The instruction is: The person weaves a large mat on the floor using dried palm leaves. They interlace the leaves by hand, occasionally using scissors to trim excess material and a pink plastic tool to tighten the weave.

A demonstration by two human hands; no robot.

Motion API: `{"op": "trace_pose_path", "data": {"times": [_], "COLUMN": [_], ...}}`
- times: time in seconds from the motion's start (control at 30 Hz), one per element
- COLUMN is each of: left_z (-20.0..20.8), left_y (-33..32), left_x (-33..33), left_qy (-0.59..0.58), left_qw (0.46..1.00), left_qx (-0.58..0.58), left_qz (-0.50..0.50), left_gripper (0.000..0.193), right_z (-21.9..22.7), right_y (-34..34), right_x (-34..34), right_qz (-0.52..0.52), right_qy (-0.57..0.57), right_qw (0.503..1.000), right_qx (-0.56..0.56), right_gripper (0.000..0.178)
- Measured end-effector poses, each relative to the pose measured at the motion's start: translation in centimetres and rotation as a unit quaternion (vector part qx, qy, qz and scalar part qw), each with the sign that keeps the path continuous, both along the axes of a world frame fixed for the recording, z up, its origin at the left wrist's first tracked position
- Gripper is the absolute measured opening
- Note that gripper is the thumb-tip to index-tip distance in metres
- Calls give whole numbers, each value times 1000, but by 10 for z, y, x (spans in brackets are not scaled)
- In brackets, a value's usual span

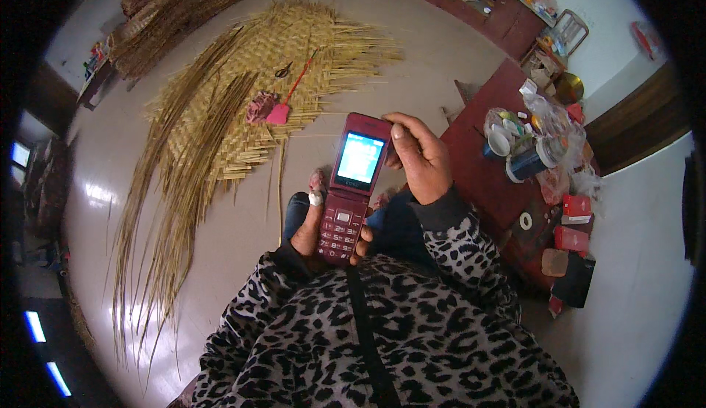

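Phone [354, 190]: red, unfolded, screen lit, in the left hand [305, 237].
Left hand: closed around the keypad half [343, 220].
Right hand [423, 156]: thumb and fingers gripping the screen half's [360, 156] upper right corner.
Mat [246, 62]: woven, on the floor [95, 187], bearing scissors [282, 72].
Counter [467, 169]: jar [535, 160], red boxes [571, 239] toward its wall-side edge.

The floor [441, 48] and red bench [471, 143] around you
On the floor lies your woven mat [250, 66], straw strands [173, 239] trailing past its near-left edge; right of the mat, your bench carries plastic bags [559, 121], a blue jar [535, 159], a white ring [525, 221] and red boxes [572, 239].
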State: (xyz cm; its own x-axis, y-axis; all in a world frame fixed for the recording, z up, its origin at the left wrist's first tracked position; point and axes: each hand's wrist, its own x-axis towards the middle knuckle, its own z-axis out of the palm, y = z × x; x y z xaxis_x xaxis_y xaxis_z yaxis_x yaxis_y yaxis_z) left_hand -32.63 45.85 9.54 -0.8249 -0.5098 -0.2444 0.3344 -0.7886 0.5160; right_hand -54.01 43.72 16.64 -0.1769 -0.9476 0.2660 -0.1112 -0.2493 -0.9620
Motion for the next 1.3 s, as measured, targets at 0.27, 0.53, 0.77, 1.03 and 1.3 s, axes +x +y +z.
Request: {"op": "trace_pose_path", "data": {"times": [0.27,0.53,0.77,1.03,1.3], "left_z": [-8,4,8,-1,9], "left_y": [-2,-2,1,-1,2], "left_x": [-4,-3,-1,1,-1], "left_qy": [33,48,52,92,-19], "left_qw": [999,999,997,995,987], "left_qx": [-11,-14,-37,-41,-112], "left_qz": [14,11,34,26,110], "left_gripper": [87,95,94,96,94], "right_z": [80,105,86,82,52], "right_y": [46,75,77,80,69], "right_x": [4,77,78,73,11], "right_qz": [47,338,371,396,374], "right_qy": [-11,310,305,272,-162], "right_qw": [996,833,831,844,907], "right_qx": [-78,-308,-281,-239,106], "right_gripper": [24,38,53,70,87]}}
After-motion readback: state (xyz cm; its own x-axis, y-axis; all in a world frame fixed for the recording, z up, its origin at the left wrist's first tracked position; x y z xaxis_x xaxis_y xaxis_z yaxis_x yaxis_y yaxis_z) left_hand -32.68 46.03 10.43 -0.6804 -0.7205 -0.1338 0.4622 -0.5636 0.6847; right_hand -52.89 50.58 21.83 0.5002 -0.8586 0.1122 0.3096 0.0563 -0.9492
